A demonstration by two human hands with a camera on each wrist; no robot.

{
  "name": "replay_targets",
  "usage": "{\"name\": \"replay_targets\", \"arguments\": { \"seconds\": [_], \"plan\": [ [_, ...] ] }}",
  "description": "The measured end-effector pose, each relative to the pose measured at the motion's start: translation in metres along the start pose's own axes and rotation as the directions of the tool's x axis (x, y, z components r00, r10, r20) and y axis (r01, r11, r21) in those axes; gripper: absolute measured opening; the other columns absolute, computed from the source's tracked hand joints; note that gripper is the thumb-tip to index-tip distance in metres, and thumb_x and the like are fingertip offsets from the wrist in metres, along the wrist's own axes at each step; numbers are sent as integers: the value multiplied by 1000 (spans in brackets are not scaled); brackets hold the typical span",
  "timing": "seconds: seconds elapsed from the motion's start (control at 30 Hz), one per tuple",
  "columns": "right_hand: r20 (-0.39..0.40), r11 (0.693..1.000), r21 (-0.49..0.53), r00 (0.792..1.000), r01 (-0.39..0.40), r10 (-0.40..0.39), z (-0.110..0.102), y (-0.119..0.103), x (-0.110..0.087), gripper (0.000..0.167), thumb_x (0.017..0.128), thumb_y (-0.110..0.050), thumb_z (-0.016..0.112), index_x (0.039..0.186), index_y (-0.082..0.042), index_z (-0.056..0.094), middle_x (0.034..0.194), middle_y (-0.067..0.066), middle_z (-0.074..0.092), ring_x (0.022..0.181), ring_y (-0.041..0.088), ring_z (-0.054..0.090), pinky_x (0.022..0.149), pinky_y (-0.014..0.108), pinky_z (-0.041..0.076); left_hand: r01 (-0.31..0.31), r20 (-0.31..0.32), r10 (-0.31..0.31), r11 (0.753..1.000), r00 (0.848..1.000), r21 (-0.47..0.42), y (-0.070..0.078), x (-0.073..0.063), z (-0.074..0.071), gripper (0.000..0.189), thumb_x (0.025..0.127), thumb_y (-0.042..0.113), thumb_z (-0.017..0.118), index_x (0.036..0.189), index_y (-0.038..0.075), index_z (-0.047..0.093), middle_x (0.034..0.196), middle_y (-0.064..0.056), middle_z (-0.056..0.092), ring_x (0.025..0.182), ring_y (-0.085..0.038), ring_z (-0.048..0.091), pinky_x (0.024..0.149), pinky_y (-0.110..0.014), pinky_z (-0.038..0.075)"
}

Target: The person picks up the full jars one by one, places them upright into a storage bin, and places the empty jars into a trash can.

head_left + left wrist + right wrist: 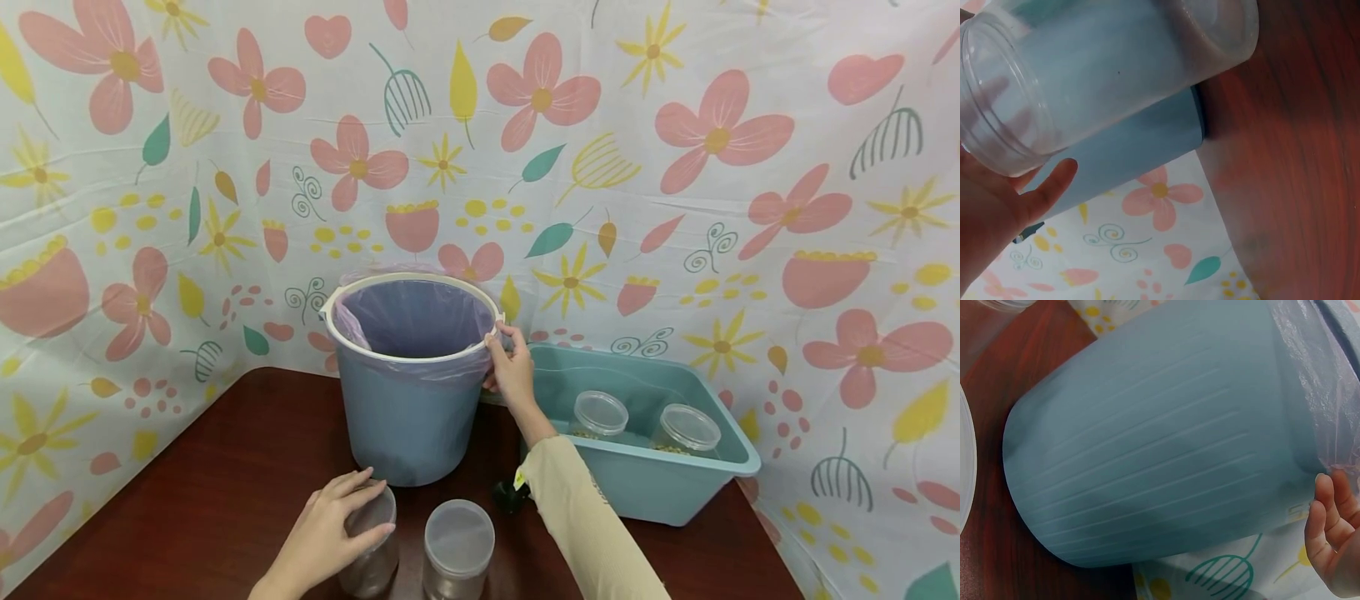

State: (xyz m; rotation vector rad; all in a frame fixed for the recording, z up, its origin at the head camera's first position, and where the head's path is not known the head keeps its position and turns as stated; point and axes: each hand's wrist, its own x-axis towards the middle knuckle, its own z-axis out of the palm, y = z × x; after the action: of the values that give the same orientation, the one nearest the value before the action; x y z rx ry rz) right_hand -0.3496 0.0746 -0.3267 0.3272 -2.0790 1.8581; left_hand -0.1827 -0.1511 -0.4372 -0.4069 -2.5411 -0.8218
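Observation:
A blue-grey bucket [411, 417] stands on the table, lined with a thin pinkish plastic bag [352, 321] folded over its pale rim. At the rim's right side, my right hand [512, 371] pinches the edge and the bag between thumb and fingers. In front of the bucket, my left hand [322, 525] has its extended fingers across the top of a clear lidded jar [371, 558]. The left wrist view shows the left thumb [1050, 190] straight, slightly off that jar's side. A second clear jar [459, 542] with a translucent lid is to its right.
A teal plastic tub [637, 483] stands at the right, holding two lidded jars, one of them this jar [686, 429], with small yellowish-green bits inside. A small black object [510, 496] lies beside the right sleeve. Floral cloth [480, 167] hangs behind the dark red table [217, 475].

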Motion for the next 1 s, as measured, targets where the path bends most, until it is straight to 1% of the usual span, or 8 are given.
{"name": "replay_targets", "arguments": {
  "seconds": [0.13,0.3,0.4,0.47,0.57,0.7,0.83,1.0],
  "plan": [
    [-9,1000,-5,1000,0,0,0,-1,0,39,89,-27,55,123,-9,51,45,4,49,31,17,47,34,26,39,0,23,0,1000,1000,-1,0,-4,-4,57,68,56,68,108,17,67,120,-5,54,110,-28,48,79,-53,37],
    [-17,1000,-10,1000,6,-7,0,0,-1,39,88,-26,55,123,-9,51,42,2,47,33,25,48,34,26,39,-5,79,6,1000,997,-10,-2,-8,-11,66,61,63,68,113,23,64,124,-6,50,109,-30,48,79,-53,38],
    [-22,1000,-13,1000,11,-11,0,0,-1,39,88,-26,55,122,-9,51,41,2,46,34,28,49,33,26,39,-13,124,16,1000,992,-27,-4,-9,-16,70,58,60,72,117,23,61,126,-10,47,109,-34,47,77,-55,38],
    [-24,1000,-14,1000,12,-12,0,0,-1,39,88,-26,55,122,-9,51,42,2,47,34,27,49,33,26,39,-2,155,10,999,988,-48,-5,-9,-19,71,58,55,75,119,23,59,127,-13,45,109,-36,46,76,-55,38],
    [-25,1000,-17,1000,7,-8,0,0,-1,38,88,-27,55,122,-10,51,43,3,47,33,24,48,34,28,40,27,195,-12,997,981,-73,-6,-7,-22,70,58,47,79,120,21,59,126,-15,44,106,-37,48,75,-53,40],
    [-27,1000,-28,1000,0,-1,-1,1,-1,38,88,-28,55,122,-11,52,43,3,47,32,18,47,36,33,42,55,223,-36,995,974,-82,-6,-4,-25,69,58,49,77,117,19,61,123,-14,46,100,-34,51,72,-47,43],
    [-24,1000,-25,1000,2,-3,0,2,-1,38,89,-28,54,123,-11,51,44,3,47,31,15,46,35,28,41,86,187,-66,991,980,-105,-7,-5,-22,65,58,51,77,113,20,63,119,-11,48,98,-28,51,70,-40,44],
    [-23,1000,-19,1000,10,-10,1,3,0,39,89,-28,55,123,-11,51,46,4,48,32,17,47,34,26,39,95,73,-82,973,994,-209,-6,-6,-17,58,57,39,82,107,14,65,116,-12,49,98,-27,51,69,-31,45]
  ]
}}
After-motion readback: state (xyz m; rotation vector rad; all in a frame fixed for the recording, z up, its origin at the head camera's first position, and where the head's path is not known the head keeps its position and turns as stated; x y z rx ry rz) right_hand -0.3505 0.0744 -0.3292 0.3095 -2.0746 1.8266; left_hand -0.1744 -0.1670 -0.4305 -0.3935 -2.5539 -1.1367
